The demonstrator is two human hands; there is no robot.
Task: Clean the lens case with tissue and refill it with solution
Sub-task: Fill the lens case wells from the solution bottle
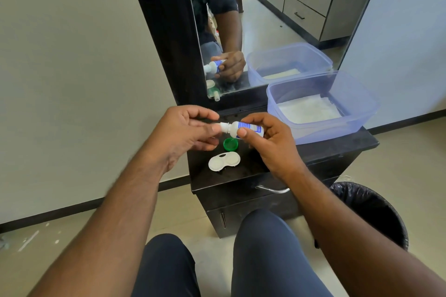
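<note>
The right hand (pixel 268 138) gripped the solution bottle (pixel 243 128) sideways above the black cabinet top (pixel 325 149), while the left hand (pixel 187 130) pinched its cap end (pixel 223 126). The white lens case (pixel 224 161) lay below, beside a green cap (pixel 230 144). Uncapping called for a steady body, twisting only the cap, the nozzle untouched.

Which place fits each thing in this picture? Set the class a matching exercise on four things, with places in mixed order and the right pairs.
Things
1. solution bottle
2. green cap
3. white lens case
4. folded tissue

Places
A. inside the clear plastic tub
B. lying on the black cabinet top, nearest the person
C. held on its side in the right hand, its tip at the fingers of the left hand
D. on the cabinet top just under the bottle

Pairs: 1-C, 2-D, 3-B, 4-A
</note>
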